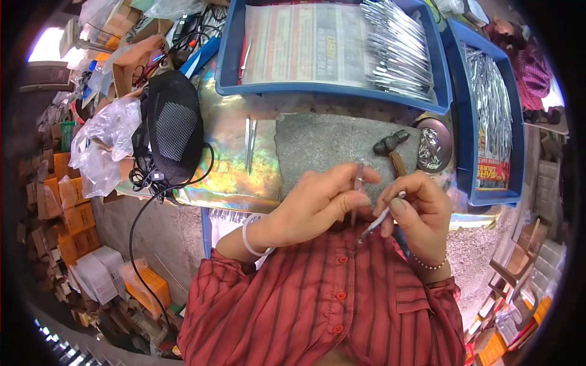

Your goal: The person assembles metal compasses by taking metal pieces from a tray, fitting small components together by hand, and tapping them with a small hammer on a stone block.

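Note:
My left hand [318,204] is closed, pinching a thin, flat metal strip [358,183] upright between thumb and fingers. Across from it, my right hand [421,213] grips a slim silver rod-like piece [381,218] that slants down toward the shirt and has a darker tip. Both hands are close together in front of the chest, over the near edge of a grey slab [329,143]. A hammer [397,162] lies on the slab just beyond my right hand. Beside it sits a round dish [447,135] with small shiny metal bits [430,149].
A large blue tray [329,91] holds a pile of slim metal pieces [400,49]; another blue tray [520,146] stands right. Two metal strips [251,146] lie left of the slab. A black mesh item [176,125] with a cable and plastic bags [107,137] are farther left.

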The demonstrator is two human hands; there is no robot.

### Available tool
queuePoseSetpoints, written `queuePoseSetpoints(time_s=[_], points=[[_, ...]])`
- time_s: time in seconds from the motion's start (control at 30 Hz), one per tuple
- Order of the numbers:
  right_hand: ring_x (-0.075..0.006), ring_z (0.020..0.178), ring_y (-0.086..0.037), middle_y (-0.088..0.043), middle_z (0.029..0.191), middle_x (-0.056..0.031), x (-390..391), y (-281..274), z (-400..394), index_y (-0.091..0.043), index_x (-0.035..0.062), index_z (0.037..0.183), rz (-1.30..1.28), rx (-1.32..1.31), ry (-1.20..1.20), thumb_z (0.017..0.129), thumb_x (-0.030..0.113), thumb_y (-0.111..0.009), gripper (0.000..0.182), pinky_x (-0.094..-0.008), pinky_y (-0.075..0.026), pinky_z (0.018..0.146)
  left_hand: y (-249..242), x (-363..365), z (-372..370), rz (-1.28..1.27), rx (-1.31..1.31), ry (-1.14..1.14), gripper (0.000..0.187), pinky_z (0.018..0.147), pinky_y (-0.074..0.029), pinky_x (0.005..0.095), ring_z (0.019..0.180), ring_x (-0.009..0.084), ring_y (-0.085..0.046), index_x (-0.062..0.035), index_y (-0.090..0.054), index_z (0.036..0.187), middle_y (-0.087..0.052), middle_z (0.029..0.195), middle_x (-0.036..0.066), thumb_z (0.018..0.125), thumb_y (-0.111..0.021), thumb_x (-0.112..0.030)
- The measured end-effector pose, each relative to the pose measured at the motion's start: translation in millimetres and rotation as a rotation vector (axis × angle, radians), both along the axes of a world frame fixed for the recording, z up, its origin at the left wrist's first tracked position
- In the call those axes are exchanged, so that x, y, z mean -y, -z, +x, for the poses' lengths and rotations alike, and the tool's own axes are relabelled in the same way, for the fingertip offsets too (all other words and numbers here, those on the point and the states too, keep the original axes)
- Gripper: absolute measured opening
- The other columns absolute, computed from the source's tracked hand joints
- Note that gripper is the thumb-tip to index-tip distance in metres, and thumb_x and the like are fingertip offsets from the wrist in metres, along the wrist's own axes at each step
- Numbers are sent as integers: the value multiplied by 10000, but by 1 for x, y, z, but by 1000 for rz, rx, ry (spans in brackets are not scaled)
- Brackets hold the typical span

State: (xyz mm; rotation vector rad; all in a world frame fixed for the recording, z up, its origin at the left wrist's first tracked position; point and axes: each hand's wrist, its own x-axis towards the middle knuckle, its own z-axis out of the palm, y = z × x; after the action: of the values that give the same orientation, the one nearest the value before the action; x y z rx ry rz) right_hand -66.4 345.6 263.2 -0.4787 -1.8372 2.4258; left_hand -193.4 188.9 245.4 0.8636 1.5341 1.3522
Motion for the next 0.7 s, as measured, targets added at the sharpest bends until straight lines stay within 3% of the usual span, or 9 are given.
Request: queuePoseSetpoints(time_s=[0.07, 0.13, 0.2, 0.3, 0.4, 0.5, 0.7], points=[[-88, 609, -593, -598, 804, -74, 2, -1, -2, -513, -21, 970, 12, -17, -17, 891, 52, -557, 117, -181, -468, 535, 17, -3, -5, 198, -418, -6, 283, 569, -438, 199, 608, 64, -548, 12, -488, 1162, -657, 796, 33, 920, -514, -132], [-90, 611, -597, -598, 805, -73, 5, -1, -4, -516, -24, 972, 23, -17, -5, 890, 51, -560, 119, -183, -472, 539, 18, -3, -3, 220, -430, -39, 233, 574, -441, 201, 630, 59, -555, 12, -501, 1106, -652, 791, 33, 920, -523, -127], [-87, 616, -596, -598, 805, -67, 8, -2, -6, -525, -26, 970, 36, -8, 33, 886, 49, -569, 121, -185, -474, 542, 5, 0, 7, 66, -43, -93, 168, 584, -446, 202, 659, 57, -566, 7, -514, 1038, -649, 803, 42, 920, -530, -112], [-88, 615, -588, -604, 812, -69, 9, 1, -7, -563, -28, 938, 175, -42, 80, 864, 40, -600, 107, -194, -464, 536, 7, 2, 12, 71, 86, -150, 114, 600, -451, 200, 696, 54, -578, -5, -515, 965, -643, 793, 43, 901, -565, -85], [-90, 614, -582, -612, 805, -74, 6, 7, -10, -597, -23, 902, 455, -154, 76, 835, 31, -633, 93, -206, -452, 529, 12, 0, 15, 151, -69, -181, 128, 587, -481, 277, 683, 196, -660, -20, -502, 946, -641, 731, 101, 889, -576, -107], [-95, 614, -584, -615, 780, -80, 11, 10, -10, -610, -19, 882, 545, -175, 123, 817, 30, -652, 92, -210, -447, 528, 11, 1, 17, 129, -160, -144, 129, 596, -457, 207, 673, 65, -599, -16, -510, 926, -643, 733, 47, 870, -612, -74], [-99, 590, -583, -612, 725, -65, 12, 11, -7, -603, -20, 881, 573, -178, 153, 810, 47, -667, 117, -210, -449, 518, 7, -1, 18, 153, -176, -142, 129, 592, -463, 211, 656, 69, -607, -15, -507, 924, -639, 691, 44, 873, -609, -76]])
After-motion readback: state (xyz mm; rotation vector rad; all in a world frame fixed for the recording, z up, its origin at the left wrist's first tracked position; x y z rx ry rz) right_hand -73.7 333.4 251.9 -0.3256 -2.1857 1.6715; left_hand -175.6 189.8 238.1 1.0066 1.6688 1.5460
